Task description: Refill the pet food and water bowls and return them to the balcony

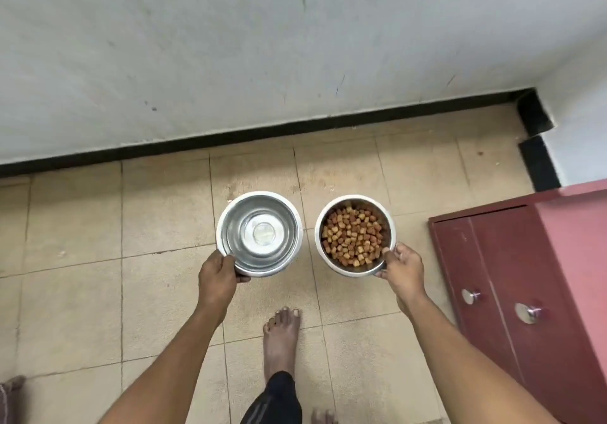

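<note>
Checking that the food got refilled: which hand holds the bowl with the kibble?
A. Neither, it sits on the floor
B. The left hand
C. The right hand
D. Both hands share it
C: the right hand grips the near rim of the steel bowl of brown kibble, while the left hand holds the other bowl.

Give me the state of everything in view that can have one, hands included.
Water bowl: upright, holds clear water, gripped at its near rim.
Food bowl: upright, full of brown kibble, gripped at its near rim.
Left hand: closed on the water bowl.
Right hand: closed on the food bowl.
Red cabinet: both doors shut.
</note>
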{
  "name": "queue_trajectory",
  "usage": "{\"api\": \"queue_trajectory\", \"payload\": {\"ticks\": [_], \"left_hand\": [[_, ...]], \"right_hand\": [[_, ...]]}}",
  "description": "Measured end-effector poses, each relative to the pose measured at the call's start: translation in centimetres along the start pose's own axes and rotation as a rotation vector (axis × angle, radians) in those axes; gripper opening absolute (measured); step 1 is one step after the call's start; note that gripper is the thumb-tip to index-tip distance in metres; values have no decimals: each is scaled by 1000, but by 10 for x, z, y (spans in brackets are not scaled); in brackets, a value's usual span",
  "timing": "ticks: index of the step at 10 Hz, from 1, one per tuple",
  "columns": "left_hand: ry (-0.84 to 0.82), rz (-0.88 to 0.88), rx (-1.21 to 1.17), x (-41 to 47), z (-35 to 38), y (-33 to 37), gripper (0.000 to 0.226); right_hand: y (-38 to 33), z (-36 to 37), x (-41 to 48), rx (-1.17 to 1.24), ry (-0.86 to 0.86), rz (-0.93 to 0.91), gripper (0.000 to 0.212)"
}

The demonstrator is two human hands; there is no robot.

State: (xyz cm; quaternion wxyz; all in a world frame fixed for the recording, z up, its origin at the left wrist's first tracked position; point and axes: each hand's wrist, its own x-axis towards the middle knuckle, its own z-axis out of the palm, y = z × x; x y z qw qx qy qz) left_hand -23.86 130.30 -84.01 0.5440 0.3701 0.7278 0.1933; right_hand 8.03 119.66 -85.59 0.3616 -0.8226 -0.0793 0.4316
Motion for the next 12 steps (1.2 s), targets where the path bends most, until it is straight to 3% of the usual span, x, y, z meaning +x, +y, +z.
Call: {"api": "queue_trajectory", "payload": {"ticks": [2,5,11,12], "left_hand": [[2,-49,-34,89,40,-61,21],[0,-117,-60,143,65,-117,25],[-46,-180,-69,163,73,-153,25],[-51,-213,5,153,72,-142,37]], "right_hand": [[46,57,87,-14,5,41,21],[87,100,156,-72,32,50,21],[85,114,169,-51,59,142,16],[76,110,161,-99,120,177,8]]}}
